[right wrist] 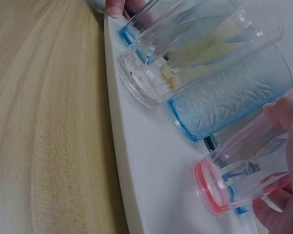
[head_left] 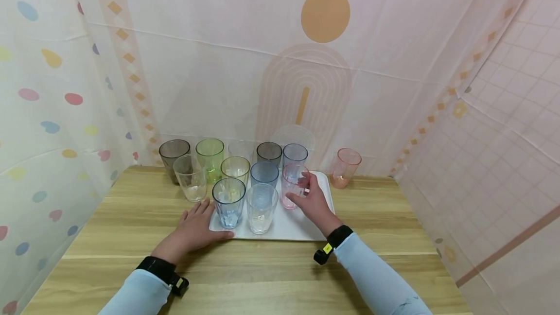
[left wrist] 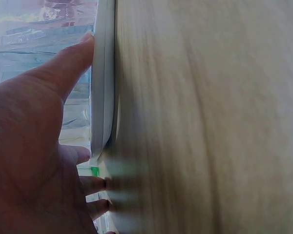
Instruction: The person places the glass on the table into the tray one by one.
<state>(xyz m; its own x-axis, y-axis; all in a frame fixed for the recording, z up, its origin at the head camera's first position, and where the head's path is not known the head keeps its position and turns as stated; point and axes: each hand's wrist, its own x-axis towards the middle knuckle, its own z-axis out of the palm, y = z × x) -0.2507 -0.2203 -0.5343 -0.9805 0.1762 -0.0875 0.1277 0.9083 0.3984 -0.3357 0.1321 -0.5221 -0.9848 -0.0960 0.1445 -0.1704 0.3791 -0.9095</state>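
My right hand (head_left: 316, 205) grips a pink-tinted glass (head_left: 290, 187), thumb on one side and fingers on the other. The glass stands upright over the right part of a white tray (head_left: 302, 227); whether its pink base (right wrist: 210, 187) touches the tray I cannot tell. At the tray's front left corner rests my left hand (head_left: 194, 230), fingers extended, with the thumb (left wrist: 71, 61) against the rim. Close by on the tray are a light blue glass (head_left: 229, 205), a clear glass (head_left: 261, 210) and a textured blue glass (right wrist: 234, 92). A yellowish glass (head_left: 236, 166) stands behind them.
Left of the tray stand a dark grey glass (head_left: 172, 152) and a clear glass (head_left: 191, 179). A green glass (head_left: 210, 154), another dark glass (head_left: 269, 152) and a bluish glass (head_left: 295, 154) line the back. A second pink glass (head_left: 345, 166) stands right of the tray on the wooden table (head_left: 367, 218).
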